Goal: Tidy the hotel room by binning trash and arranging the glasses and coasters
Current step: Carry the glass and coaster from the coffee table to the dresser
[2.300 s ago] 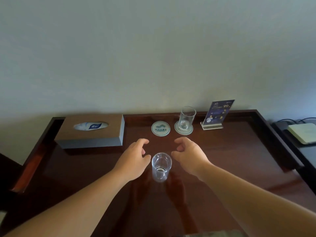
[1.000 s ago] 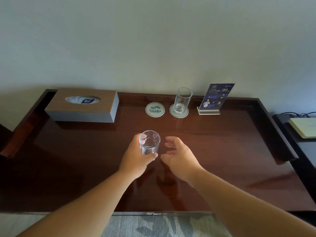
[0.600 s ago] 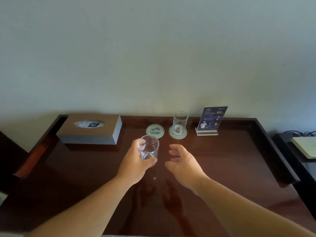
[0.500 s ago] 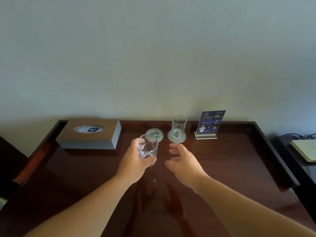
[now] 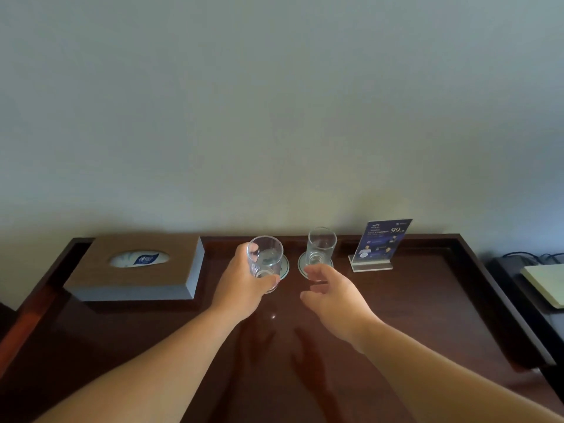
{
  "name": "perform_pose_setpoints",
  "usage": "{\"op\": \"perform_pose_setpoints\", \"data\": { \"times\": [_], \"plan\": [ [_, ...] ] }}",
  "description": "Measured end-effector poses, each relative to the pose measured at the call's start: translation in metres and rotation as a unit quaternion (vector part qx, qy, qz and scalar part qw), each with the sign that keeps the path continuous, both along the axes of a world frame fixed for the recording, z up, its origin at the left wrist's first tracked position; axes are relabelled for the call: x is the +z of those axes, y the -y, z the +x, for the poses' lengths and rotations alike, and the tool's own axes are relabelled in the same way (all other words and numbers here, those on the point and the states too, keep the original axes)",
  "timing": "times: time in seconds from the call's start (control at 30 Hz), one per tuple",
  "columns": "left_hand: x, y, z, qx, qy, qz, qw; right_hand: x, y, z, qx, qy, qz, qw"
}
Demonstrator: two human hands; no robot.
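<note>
My left hand (image 5: pixel 244 283) grips a clear empty glass (image 5: pixel 265 261) and holds it upright just above the table, in front of the left round coaster (image 5: pixel 284 267), which it mostly hides. A second clear glass (image 5: pixel 321 247) stands on the right coaster (image 5: pixel 302 265) near the wall. My right hand (image 5: pixel 332 296) hovers open just in front of that coaster, fingers spread, holding nothing.
A brown tissue box (image 5: pixel 134 270) sits at the back left of the dark wooden desk (image 5: pixel 427 315). A blue card in a clear stand (image 5: pixel 380 245) is right of the glasses. A raised rim edges the desk. A pale flat device (image 5: pixel 546 285) with cables lies off the right side.
My left hand picked the glass up from the desk's middle and carried it toward the back, up to the left coaster. My right hand moved forward alongside, staying open.
</note>
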State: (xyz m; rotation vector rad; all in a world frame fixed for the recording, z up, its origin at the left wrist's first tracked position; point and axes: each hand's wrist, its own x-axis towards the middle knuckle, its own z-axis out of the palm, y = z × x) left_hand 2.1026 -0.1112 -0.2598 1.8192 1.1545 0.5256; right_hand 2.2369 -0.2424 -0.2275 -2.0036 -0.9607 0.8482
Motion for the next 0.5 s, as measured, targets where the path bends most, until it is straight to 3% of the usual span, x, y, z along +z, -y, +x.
{"op": "perform_pose_setpoints", "data": {
  "times": [0.5],
  "plan": [
    [-0.046, -0.062, 0.05, -0.008, -0.012, -0.022, 1.0, -0.03, -0.044, 0.023, -0.031, -0.03, -0.057, 0.997]
  ]
}}
